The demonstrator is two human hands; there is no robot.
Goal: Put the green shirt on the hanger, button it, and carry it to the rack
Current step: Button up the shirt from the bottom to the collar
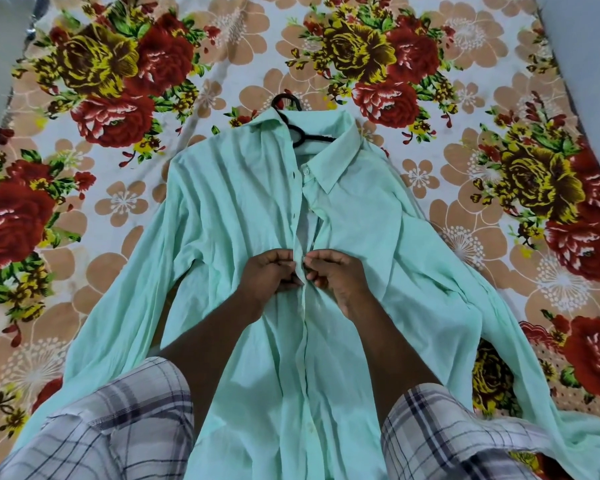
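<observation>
We see green shirt [250,209] flat on floral bedsheet [499,98], hanger [293,124] in collar. Left hand [269,271] and right hand [333,271] pinch placket edges mid-chest. Placket runs away from us; open stretch lies beyond fingers, equally near both.

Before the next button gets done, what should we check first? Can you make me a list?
1. Hanger inside the shirt: ok. The black hanger sits in the collar of the green shirt, hook poking out above.
2. Both hands on the front edges: ok. The left hand and right hand pinch them at mid-chest.
3. Button at the fingers through its hole: cannot tell, the fingers hide it.
4. Front closed above the hands: not ok. It gapes, and the top button is undone.
5. Front below the hands: edges lie together; buttoned or not, cannot tell.
6. Shirt spread on the floral bedsheet: ok, though wrinkled.
</observation>
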